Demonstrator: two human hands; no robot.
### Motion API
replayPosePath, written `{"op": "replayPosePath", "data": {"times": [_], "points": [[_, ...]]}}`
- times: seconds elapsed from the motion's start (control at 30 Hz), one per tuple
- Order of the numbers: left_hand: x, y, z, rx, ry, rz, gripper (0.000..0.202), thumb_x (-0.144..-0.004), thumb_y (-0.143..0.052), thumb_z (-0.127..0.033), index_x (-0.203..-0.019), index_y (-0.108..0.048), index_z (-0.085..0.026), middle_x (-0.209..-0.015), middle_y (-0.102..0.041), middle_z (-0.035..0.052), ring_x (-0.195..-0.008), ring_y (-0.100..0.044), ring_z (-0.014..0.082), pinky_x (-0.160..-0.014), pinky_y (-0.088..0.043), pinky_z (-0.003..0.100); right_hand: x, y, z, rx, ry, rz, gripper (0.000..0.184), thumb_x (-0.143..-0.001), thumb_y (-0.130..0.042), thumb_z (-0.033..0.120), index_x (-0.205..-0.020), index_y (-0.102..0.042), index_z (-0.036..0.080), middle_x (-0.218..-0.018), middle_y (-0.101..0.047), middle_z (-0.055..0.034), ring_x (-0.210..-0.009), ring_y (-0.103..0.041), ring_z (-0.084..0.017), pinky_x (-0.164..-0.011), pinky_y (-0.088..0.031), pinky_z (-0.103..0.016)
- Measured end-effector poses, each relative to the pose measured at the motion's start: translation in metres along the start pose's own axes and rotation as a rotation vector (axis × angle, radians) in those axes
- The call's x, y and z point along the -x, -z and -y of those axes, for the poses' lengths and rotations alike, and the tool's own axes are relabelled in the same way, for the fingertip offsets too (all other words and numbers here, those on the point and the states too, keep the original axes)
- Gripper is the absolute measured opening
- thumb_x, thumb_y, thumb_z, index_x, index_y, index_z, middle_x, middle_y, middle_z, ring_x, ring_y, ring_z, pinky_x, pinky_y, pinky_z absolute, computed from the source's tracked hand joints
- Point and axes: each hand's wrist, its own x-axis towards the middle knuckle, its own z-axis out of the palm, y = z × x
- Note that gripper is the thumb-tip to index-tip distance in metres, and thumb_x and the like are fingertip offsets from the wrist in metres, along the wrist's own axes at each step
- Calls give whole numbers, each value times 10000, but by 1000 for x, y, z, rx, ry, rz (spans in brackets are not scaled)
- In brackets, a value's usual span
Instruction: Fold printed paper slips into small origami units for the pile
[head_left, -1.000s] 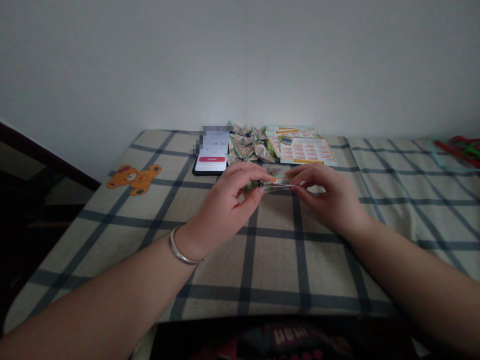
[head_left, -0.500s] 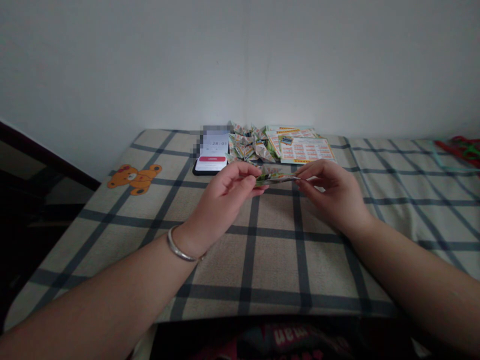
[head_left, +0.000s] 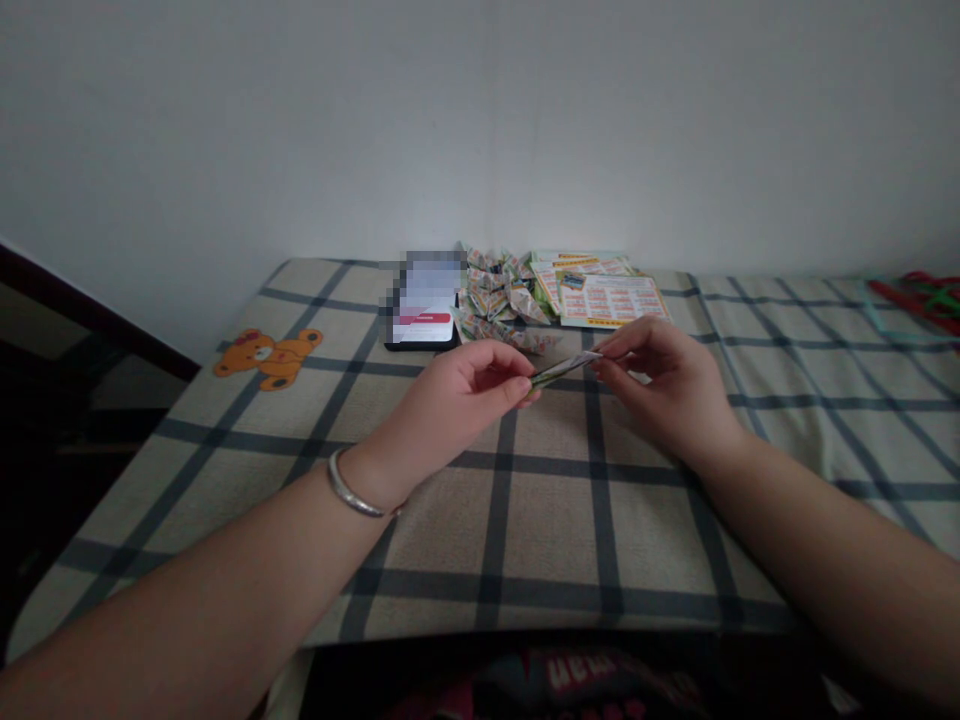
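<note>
Both my hands pinch one small folded piece of printed paper [head_left: 564, 367] above the checked cloth. My left hand [head_left: 457, 400], with a silver bracelet on its wrist, grips the paper's lower left end between thumb and fingers. My right hand [head_left: 664, 385] grips its upper right end. The paper shows edge-on as a thin slanted strip, so its shape is hard to make out. Behind it lies a pile of folded paper pieces [head_left: 499, 295].
A phone [head_left: 424, 312] with a lit screen lies at the back of the table. To the right of the pile is a stack of flat printed sheets [head_left: 607, 295]. The cloth [head_left: 525, 520] bears a bear picture [head_left: 268, 355]. Red and green items [head_left: 926, 295] lie far right.
The folded paper has been squeezed flatter and tilted, its left end now lower. Both hands stayed in about the same place, pinching it throughout.
</note>
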Motion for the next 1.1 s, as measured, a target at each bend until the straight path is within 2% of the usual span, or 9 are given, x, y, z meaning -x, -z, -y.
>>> {"op": "replayPosePath", "data": {"times": [0.1, 0.3, 0.57, 0.73, 0.87, 1.1], "points": [[-1, 3, 3, -97, -23, 19, 97, -822, -651, -237, -885, -634, -165, -791, -665, 3, -748, -667, 117, -701, -546, 246, 0, 0, -1, 11, 17, 0, 104, -793, -668, 182, -800, -575, 229, -760, -628, 1, -663, -609, -132, -582, -537, -273], [-1, 7, 3, -189, -69, 27, 89, -812, -655, -221, -889, -659, -176, -806, -684, 11, -757, -673, 132, -703, -541, 262, 0, 0, -4, -25, 14, 45, 101, -794, -656, 171, -806, -573, 228, -784, -632, -2, -685, -617, -138, -602, -549, -283], [3, 9, -6, -505, -166, 0, 94, -836, -628, -193, -923, -662, -188, -841, -707, 11, -754, -676, 128, -664, -523, 235, -1, 3, 2, 81, 122, 115, 97, -795, -619, 130, -794, -584, 220, -754, -626, -4, -681, -597, -134, -584, -533, -266], [3, 9, -6, -513, -152, -26, 34, -833, -631, -201, -855, -609, -186, -784, -679, -4, -725, -661, 125, -641, -510, 233, 0, 2, 2, 75, 98, 114, 92, -799, -621, 138, -806, -587, 224, -767, -629, -3, -689, -599, -133, -590, -534, -271], [0, 10, -2, -434, -161, -63, 44, -808, -622, -159, -818, -583, -178, -768, -648, -12, -705, -635, 114, -634, -505, 232, 0, 1, 2, 56, 82, 106, 89, -799, -620, 144, -798, -582, 224, -773, -630, -3, -691, -606, -134, -600, -547, -280], [0, 9, 0, -400, -141, -83, 29, -809, -614, -157, -833, -612, -173, -801, -669, 1, -731, -647, 117, -668, -509, 241, -1, 2, 2, 55, 101, 85, 101, -798, -631, 139, -792, -575, 223, -774, -626, -1, -688, -600, -125, -596, -546, -266]]}}
